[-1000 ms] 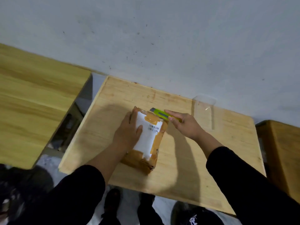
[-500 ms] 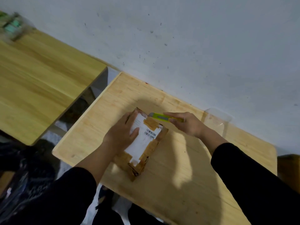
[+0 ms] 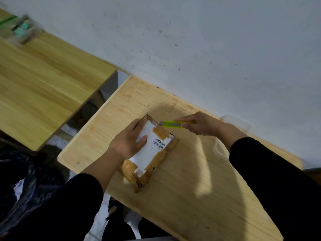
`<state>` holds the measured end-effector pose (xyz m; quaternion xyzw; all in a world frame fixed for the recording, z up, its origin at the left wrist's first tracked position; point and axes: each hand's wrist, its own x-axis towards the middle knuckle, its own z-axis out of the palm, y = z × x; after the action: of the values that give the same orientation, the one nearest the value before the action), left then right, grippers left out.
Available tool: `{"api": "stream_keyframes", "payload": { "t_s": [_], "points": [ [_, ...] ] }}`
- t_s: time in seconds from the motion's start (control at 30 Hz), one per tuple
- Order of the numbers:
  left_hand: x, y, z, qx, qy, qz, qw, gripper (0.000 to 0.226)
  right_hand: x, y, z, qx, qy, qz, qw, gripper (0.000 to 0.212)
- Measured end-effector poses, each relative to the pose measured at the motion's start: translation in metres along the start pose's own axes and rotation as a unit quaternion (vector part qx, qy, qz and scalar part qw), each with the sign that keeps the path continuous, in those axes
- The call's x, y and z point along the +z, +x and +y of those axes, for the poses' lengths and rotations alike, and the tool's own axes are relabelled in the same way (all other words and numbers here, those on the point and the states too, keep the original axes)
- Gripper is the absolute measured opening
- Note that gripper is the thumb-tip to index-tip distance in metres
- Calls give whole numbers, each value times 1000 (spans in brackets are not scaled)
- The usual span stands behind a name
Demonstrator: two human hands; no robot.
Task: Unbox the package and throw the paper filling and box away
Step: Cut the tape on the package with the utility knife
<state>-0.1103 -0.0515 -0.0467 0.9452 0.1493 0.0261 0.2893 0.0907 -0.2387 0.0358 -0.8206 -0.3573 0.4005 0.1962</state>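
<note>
A small cardboard package (image 3: 156,157), wrapped in brown tape and carrying a white label with a barcode, lies on the light wooden table (image 3: 191,188). My left hand (image 3: 129,140) presses flat on its top left part, fingers spread over the label. In my right hand (image 3: 199,123) I grip a yellow-green utility knife (image 3: 175,124), whose tip sits at the far top edge of the package. The box is closed and its contents are hidden.
A clear plastic container (image 3: 225,136) sits on the table behind my right forearm, near the grey wall (image 3: 208,49). A second wooden table (image 3: 43,84) stands to the left with a blurred green item (image 3: 19,28) on it. Dark bags (image 3: 26,188) lie on the floor at left.
The camera has swung, so the scene sits more tilted and shifted right. The knife tip stays at the package's far edge and my left hand keeps pressing the box down.
</note>
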Motion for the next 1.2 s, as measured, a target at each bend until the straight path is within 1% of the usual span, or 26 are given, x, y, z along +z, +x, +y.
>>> {"api": "stream_keyframes", "payload": {
  "t_s": [0.1,0.23,0.33,0.53,0.67,0.8,0.87,0.9,1.0,1.07,1.13,1.2],
  "points": [
    [1,-2,-1,14,-4,5,1000,72,-4,-3,-3,0,-13,-14,1000,31],
    [2,-2,-1,43,0,23,999,69,-2,-4,-2,-18,-74,-15,997,32],
    [1,-3,-2,49,-2,28,998,66,0,-4,4,-32,-72,-17,997,32],
    [3,-4,-2,35,-3,41,999,64,-8,-12,11,-5,-104,-39,994,32],
    [4,-4,-2,29,4,43,999,66,-6,-22,17,2,-107,-25,994,32],
    [4,-2,-1,11,11,29,999,64,-4,-35,18,9,-79,2,997,31],
    [4,1,1,-13,16,17,1000,63,0,-44,19,15,-44,34,998,31],
    [5,1,2,-18,21,11,1000,65,5,-51,19,27,-9,57,998,31],
    [4,-1,1,15,29,12,999,66,30,-66,16,61,99,129,985,30],
    [2,-1,-1,29,27,11,999,69,54,-74,10,93,178,191,961,31],
    [0,0,-2,43,11,7,999,68,81,-81,-1,121,246,263,925,31],
    [-3,1,-3,52,-19,-17,998,65,111,-90,-19,141,265,334,893,32]
  ]
}}
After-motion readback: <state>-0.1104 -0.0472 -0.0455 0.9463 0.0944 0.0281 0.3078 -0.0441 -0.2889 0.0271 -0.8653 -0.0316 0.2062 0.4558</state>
